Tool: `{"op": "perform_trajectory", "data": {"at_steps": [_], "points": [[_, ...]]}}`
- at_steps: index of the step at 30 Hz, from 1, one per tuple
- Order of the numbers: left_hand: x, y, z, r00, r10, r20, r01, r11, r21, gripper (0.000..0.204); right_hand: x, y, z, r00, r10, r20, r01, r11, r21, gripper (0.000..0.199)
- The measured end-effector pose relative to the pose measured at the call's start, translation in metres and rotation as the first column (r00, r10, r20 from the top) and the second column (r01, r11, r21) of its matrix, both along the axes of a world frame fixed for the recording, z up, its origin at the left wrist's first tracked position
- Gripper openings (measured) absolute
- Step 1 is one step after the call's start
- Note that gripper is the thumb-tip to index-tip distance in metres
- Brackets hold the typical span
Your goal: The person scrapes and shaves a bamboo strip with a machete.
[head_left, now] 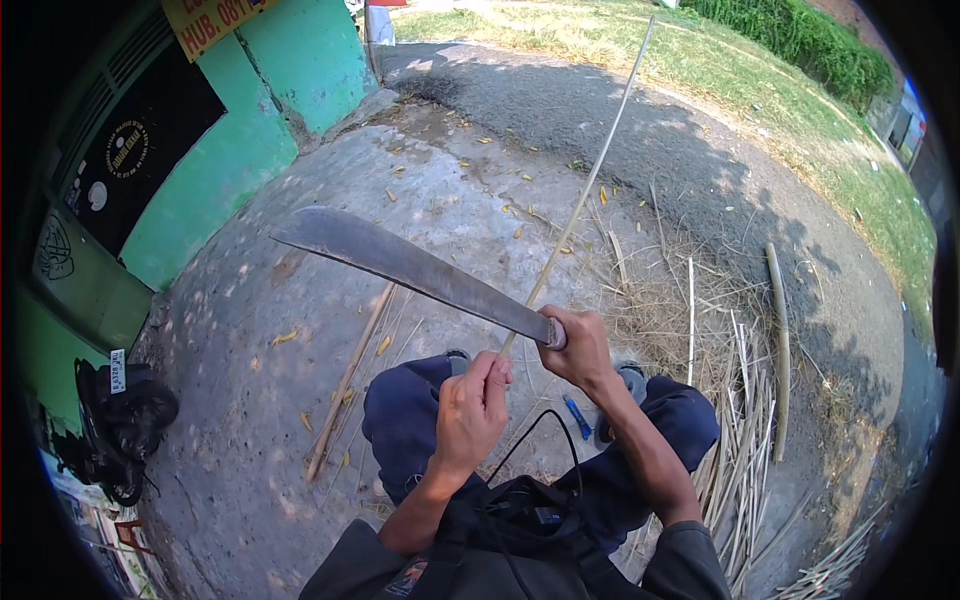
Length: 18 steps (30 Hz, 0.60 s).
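My right hand (580,345) is closed round the handle of a machete (400,268), whose broad, dark blade reaches out to the left. A long, thin, pale bamboo strip (590,190) slants up and away to the far right. Its near end sits in the closed fingers of my left hand (468,415), just below the blade. Blade and strip cross between my two hands; whether the edge touches the strip, I cannot tell. On the ground between my feet lies a blue box cutter (577,417), held by neither hand.
To the right lie a heap of split bamboo strips (745,440), shavings (690,285) and a thicker bamboo pole (779,350). A brown stick (350,380) rests left of my knee. A motorbike (125,425) stands by the green wall (215,185). A black cord (548,413) loops over my lap.
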State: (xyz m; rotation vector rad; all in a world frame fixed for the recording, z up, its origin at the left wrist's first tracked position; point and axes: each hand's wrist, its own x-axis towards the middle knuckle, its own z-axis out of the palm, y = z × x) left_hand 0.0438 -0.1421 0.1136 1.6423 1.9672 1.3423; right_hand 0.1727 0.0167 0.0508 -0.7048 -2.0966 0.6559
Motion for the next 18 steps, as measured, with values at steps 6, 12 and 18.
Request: {"op": "perform_trajectory", "data": {"at_steps": [6,12,18], "points": [[-0.003,-0.011,0.000,0.999,0.003,0.051,-0.002,1.000,-0.015,0.025,0.002,0.011,0.015,0.992,-0.055,-0.115,0.038,0.988,-0.149,0.005],[-0.016,-0.003,-0.006,0.994,0.056,0.091,-0.052,0.998,-0.045,0.019,0.003,0.001,0.018,0.989,-0.003,-0.148,-0.022,0.985,-0.169,0.004],[-0.019,0.002,-0.002,0.981,-0.037,0.191,0.051,0.996,-0.069,0.017,-0.011,-0.013,0.000,0.997,0.066,-0.049,-0.070,0.995,-0.068,0.013]]}}
